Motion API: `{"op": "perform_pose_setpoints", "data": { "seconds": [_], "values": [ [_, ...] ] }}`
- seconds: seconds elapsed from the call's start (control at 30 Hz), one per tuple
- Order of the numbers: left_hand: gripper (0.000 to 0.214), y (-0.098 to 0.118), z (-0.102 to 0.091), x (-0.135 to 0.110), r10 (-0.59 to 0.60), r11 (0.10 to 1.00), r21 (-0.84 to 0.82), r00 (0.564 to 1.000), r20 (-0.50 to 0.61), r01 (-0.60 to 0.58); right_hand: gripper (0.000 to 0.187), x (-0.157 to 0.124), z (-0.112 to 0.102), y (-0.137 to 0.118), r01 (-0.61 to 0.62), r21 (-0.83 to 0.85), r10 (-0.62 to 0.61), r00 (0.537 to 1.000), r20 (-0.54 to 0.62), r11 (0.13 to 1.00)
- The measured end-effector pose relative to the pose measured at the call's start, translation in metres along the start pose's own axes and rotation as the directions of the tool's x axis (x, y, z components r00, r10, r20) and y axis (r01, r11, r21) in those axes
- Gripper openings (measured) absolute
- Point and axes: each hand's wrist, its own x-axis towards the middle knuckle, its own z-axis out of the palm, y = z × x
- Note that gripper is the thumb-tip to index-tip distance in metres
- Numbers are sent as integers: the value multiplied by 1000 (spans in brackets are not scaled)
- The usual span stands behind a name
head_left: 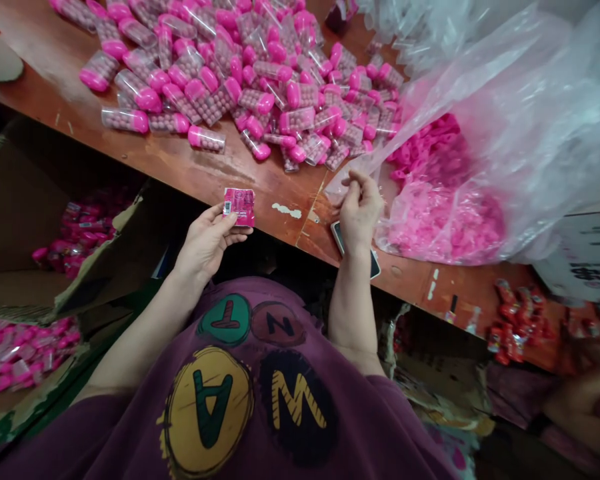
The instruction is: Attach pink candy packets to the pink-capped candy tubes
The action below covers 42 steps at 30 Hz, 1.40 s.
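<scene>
Between the thumb and fingers of my left hand (207, 240) is a small flat pink printed sachet (240, 205), with a barcode on its left side. It is held just off the table's front edge. My right hand (361, 210) is above the table with its fingers curled together, right at the loose edge of a clear plastic bag (520, 133). Whether the fingertips pinch the film or something small cannot be made out. Pink crinkled pieces (445, 220) fill the bottom of that bag. Under my right wrist lies a dark phone (338, 235), partly covered.
Clear capsule bottles with pink caps (290, 93), filled with small balls, are heaped across the brown table (180, 160). Cardboard boxes at left hold pink wrapped items (85, 230) and pink-capped bottles (25, 353). Red wrapped items (517, 320) lie at right, near another person's arm (580, 393).
</scene>
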Motion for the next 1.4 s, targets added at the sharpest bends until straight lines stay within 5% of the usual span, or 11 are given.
{"op": "perform_pose_setpoints", "data": {
  "seconds": [0.07, 0.13, 0.37, 0.5, 0.63, 0.8, 1.0, 1.2, 1.3, 1.4],
  "values": [
    [29, -3, 5, -2, -53, 997, -50, 998, 37, 55, 36, -27, 4, -10, -181, 235, 184, 983, 8, 955],
    [22, -6, 12, -4, -98, 988, -110, 990, 104, 109, 38, -55, 15, -22, -352, 403, 278, 932, 232, 845],
    [18, -16, 27, -13, -307, 883, -223, 868, 391, 413, 52, -103, 55, -52, -596, 670, 222, 796, 562, 442],
    [24, -21, 29, -18, -420, 767, -304, 800, 429, 566, 57, -100, 58, -57, -659, 667, 213, 748, 629, 348],
    [35, -22, 24, -18, -432, 808, -176, 769, 472, 562, 52, -95, 62, -55, -612, 679, 291, 791, 539, 406],
    [29, -20, 14, -16, -227, 974, 21, 950, 214, 228, 56, -88, 66, -51, -484, 656, 262, 873, 412, 579],
    [17, -16, 24, 2, -31, 979, 204, 982, 187, -8, 60, -76, 64, -41, -320, 488, 154, 924, 350, 812],
    [18, 1, 22, 22, 28, 889, 432, 958, 284, -154, 63, -55, 41, -39, -185, 354, 9, 896, 443, 917],
    [20, 13, 18, 31, -25, 833, 500, 889, 458, -235, 57, -44, 31, -43, -116, 312, -90, 814, 574, 943],
    [28, 20, 20, 39, 23, 864, 444, 900, 435, -237, 54, -40, 33, -44, -187, 345, -63, 798, 599, 920]
  ]
}}
